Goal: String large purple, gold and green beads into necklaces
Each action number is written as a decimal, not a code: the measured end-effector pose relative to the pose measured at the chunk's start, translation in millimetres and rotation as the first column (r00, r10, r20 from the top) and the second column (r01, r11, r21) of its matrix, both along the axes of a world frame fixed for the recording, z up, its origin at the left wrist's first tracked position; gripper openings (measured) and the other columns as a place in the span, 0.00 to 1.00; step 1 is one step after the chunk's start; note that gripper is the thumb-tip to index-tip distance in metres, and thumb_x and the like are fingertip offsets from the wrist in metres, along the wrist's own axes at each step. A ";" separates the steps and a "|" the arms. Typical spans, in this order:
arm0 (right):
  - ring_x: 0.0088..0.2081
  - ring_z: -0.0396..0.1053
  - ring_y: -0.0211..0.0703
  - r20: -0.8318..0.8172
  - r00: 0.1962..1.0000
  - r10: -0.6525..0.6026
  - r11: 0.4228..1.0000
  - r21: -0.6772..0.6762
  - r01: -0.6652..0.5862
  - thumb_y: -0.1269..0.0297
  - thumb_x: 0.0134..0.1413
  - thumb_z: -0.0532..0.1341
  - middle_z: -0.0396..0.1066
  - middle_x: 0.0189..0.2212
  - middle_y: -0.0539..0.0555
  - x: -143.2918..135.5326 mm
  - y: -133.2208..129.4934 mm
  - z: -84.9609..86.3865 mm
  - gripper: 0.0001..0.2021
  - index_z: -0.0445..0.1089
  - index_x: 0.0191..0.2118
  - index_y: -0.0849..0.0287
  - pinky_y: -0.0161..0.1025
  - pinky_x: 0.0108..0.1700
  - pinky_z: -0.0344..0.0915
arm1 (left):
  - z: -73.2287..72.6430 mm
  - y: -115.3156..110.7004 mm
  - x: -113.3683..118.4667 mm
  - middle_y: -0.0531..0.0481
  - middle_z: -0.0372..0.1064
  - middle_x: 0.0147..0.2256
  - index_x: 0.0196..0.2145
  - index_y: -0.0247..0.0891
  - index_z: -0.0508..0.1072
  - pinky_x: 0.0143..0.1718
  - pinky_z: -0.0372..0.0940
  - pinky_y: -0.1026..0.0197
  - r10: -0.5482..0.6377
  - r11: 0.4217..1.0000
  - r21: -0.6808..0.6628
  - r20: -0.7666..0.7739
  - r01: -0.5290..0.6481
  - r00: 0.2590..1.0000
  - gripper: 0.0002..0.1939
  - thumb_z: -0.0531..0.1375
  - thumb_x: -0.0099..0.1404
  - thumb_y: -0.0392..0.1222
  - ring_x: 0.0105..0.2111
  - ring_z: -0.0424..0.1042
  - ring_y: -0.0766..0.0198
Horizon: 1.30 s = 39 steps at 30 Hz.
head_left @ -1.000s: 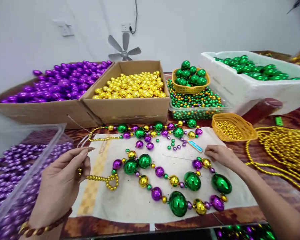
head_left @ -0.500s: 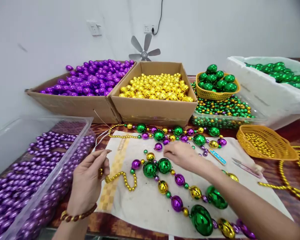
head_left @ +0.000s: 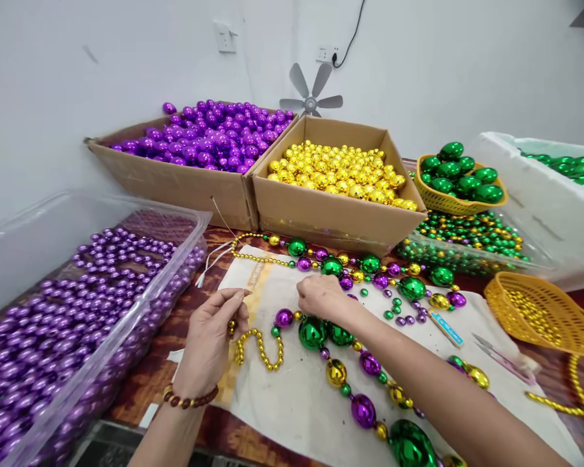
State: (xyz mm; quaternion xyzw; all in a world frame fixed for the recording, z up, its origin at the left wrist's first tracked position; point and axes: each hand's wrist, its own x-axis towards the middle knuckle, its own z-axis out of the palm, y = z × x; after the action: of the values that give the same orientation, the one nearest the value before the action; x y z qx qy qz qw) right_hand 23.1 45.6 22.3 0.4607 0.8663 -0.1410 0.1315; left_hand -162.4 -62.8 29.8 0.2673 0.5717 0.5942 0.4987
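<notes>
Nearest on the left, a clear plastic tub (head_left: 141,305) holds small purple beads, and beside it the left hand (head_left: 209,347), fingertips pinched together on a thin string, holds the gold end of a bead strand (head_left: 340,363) of green, purple and gold balls lying on a white cloth (head_left: 292,415). The right hand (head_left: 321,297) rests curled over the strand's upper part; its fingertips are hidden. Farther back, one cardboard box (head_left: 175,185) holds purple balls, another (head_left: 331,217) gold ones, and a yellow basket (head_left: 442,201) green ones.

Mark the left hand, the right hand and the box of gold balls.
left hand (head_left: 209,347), head view, back of the hand
right hand (head_left: 321,297), head view, back of the hand
box of gold balls (head_left: 331,222), head view, front cardboard wall
</notes>
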 end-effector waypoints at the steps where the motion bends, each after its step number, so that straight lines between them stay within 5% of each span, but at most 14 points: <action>1: 0.42 0.73 0.50 -0.031 0.999 -0.010 1.000 0.001 0.010 0.67 0.56 0.56 0.76 0.42 0.59 6.5 1.4 -1.0 0.12 0.75 0.42 0.58 0.38 0.36 0.61 | -1.6 0.9 0.4 0.55 0.66 0.22 0.35 0.36 0.72 0.18 0.52 0.71 -0.014 1.000 0.004 0.000 0.014 1.000 0.11 0.64 0.58 0.45 0.19 0.63 0.73; 6: 0.39 0.73 0.40 -0.191 0.982 0.007 1.000 0.003 -0.007 0.60 0.60 0.55 0.77 0.37 0.48 38.1 7.5 -4.8 0.11 0.75 0.40 0.51 0.32 0.33 0.59 | -9.8 9.1 6.8 0.54 0.67 0.24 0.35 0.35 0.72 0.18 0.53 0.71 -0.103 0.995 0.005 -0.020 0.103 0.994 0.12 0.63 0.59 0.46 0.20 0.65 0.73; 10: 0.41 0.72 0.41 -0.229 0.973 0.004 0.999 0.049 0.007 0.60 0.62 0.52 0.76 0.39 0.48 48.3 16.5 1.5 0.13 0.74 0.41 0.51 0.32 0.35 0.59 | -15.9 23.2 17.4 0.54 0.68 0.25 0.35 0.35 0.72 0.16 0.51 0.72 -0.205 0.979 -0.015 -0.098 0.204 0.974 0.12 0.62 0.60 0.47 0.18 0.64 0.73; 15: 0.43 0.72 0.48 -0.162 0.987 0.004 0.994 0.106 0.014 0.66 0.58 0.53 0.77 0.40 0.52 47.3 32.8 14.7 0.12 0.75 0.39 0.52 0.37 0.36 0.59 | -29.4 49.4 26.7 0.54 0.68 0.23 0.32 0.35 0.71 0.16 0.54 0.70 -0.326 0.944 -0.050 -0.297 0.326 0.898 0.12 0.60 0.60 0.48 0.14 0.62 0.73; 22: 0.42 0.73 0.50 -0.071 0.990 0.122 0.990 0.077 -0.117 0.68 0.55 0.56 0.77 0.39 0.55 29.2 46.5 21.2 0.13 0.76 0.41 0.52 0.38 0.37 0.62 | -51.3 77.6 21.7 0.57 0.64 0.17 0.31 0.37 0.73 0.12 0.52 0.70 -0.313 0.949 -0.131 -0.502 0.287 0.806 0.11 0.59 0.60 0.48 0.12 0.56 0.72; 29: 0.41 0.73 0.49 -0.074 0.957 0.281 0.960 0.006 -0.282 0.72 0.52 0.56 0.77 0.40 0.55 13.1 57.7 3.4 0.18 0.74 0.46 0.51 0.38 0.37 0.62 | -53.8 90.1 9.7 0.58 0.64 0.17 0.33 0.37 0.71 0.13 0.51 0.71 -0.049 0.999 -0.038 -0.324 0.038 0.945 0.11 0.61 0.58 0.47 0.12 0.57 0.74; 34: 0.36 0.72 0.48 -0.130 0.937 0.325 0.944 -0.020 -0.331 0.74 0.50 0.56 0.76 0.33 0.58 9.4 60.2 -7.8 0.10 0.75 0.33 0.59 0.37 0.31 0.58 | -53.6 86.5 5.8 0.57 0.65 0.19 0.31 0.36 0.71 0.14 0.51 0.71 -0.091 0.994 -0.084 -0.270 0.070 0.959 0.11 0.63 0.56 0.47 0.13 0.58 0.75; 39: 0.33 0.70 0.39 -0.263 0.908 0.327 0.935 -0.054 -0.352 0.73 0.51 0.57 0.74 0.29 0.51 16.9 67.7 4.8 0.07 0.72 0.31 0.58 0.32 0.31 0.57 | -51.2 82.9 7.9 0.56 0.65 0.20 0.31 0.36 0.71 0.15 0.52 0.72 -0.133 0.989 -0.098 -0.245 0.111 0.960 0.11 0.63 0.57 0.47 0.14 0.58 0.75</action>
State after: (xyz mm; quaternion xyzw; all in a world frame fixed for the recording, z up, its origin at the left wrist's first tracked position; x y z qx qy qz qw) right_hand 40.0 113.4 27.1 0.2744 0.9347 -0.2161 0.0665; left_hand -154.5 20.1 -21.3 0.3540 0.6370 0.4992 0.4688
